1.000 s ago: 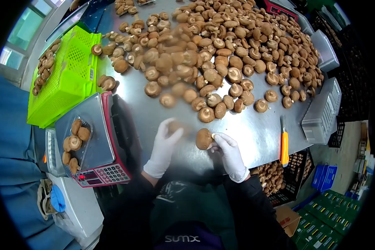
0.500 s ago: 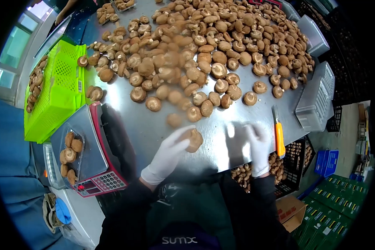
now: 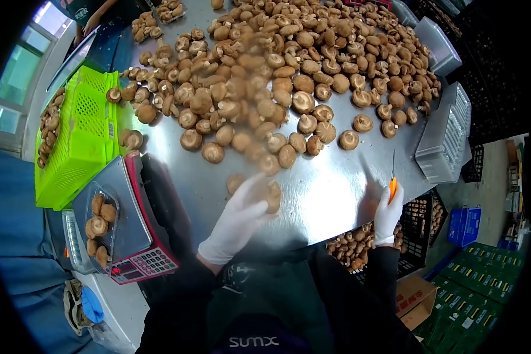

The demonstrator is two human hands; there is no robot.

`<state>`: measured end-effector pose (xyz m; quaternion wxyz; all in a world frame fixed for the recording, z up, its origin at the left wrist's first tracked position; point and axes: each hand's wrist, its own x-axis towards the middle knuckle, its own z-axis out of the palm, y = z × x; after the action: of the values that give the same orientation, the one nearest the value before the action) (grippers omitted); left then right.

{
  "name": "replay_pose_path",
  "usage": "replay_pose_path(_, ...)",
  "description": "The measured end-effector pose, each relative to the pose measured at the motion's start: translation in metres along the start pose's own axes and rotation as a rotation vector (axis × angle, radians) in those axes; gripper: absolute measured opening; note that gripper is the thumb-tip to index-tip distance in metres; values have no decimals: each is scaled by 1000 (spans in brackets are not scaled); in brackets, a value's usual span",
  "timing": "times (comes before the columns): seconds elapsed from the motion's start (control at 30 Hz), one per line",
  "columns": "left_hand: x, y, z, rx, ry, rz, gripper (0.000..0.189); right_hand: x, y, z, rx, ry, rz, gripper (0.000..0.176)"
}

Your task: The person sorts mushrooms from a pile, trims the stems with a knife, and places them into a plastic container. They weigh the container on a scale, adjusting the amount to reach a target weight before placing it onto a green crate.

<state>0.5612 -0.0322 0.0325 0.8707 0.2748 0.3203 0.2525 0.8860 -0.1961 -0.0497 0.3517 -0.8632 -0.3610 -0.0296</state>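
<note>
1. one brown mushroom (image 3: pixel 274 197) sits in the left hand (image 3: pixel 235 219), over the near part of the metal counter (image 3: pixel 318 197); the left grip is closed around it, thumb and fingers in a white glove. it is too blurred to tell how the stem sits.
2. the right hand (image 3: pixel 388 217), also gloved, has its grip closed on the orange-handled knife (image 3: pixel 393 183) by the counter's near right edge. the thin blade points away from the person; whether the knife is clear of the surface, i cannot tell.
3. just beyond the left fingers lies a loose mushroom (image 3: pixel 235 183), partly hidden by them.
4. farther out, a wide heap of mushrooms (image 3: pixel 330 50) spreads over the counter, a hazy patch blurring its middle.
5. left of the hands stands a red-edged scale (image 3: pixel 137 203), bearing a clear tray (image 3: pixel 115 203) with a few mushrooms; beyond it is a lime-green crate (image 3: pixel 76 159).
6. on the right, stacked clear containers (image 3: pixel 442 141) stand at the counter's edge; below is a black crate (image 3: pixel 416 233) with more mushrooms.
7. at the upper left, another person's arm (image 3: pixel 103 9) shows.
</note>
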Motion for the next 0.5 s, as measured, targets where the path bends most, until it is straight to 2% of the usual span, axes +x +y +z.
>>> replay_pose_path(0.03,1,0,1,57,13,18,60,-6,-19,-1,99,-41,42,33)
replay_pose_path(0.07,2,0,2,114,24,33,62,-11,-40,-5,121,-176,141,35)
replay_pose_path(0.13,5,-3,4,269,56,94,64,-30,-84,-3,191,-269,5,32)
replay_pose_path(0.17,6,-7,4,367,79,146,65,-39,-109,-5,258,-367,59,30)
replay_pose_path(0.2,7,-9,4,464,103,199,67,-50,-123,-3,299,-408,9,26)
replay_pose_path(0.23,6,-10,7,474,116,225,67,-57,-137,0,310,-396,-109,25)
replay_pose_path(0.4,5,-16,16,502,168,362,71,-77,-161,11,392,-455,-163,26)
replay_pose_path(0.5,9,-21,12,822,154,486,71,-76,-164,11,401,-463,-165,26)
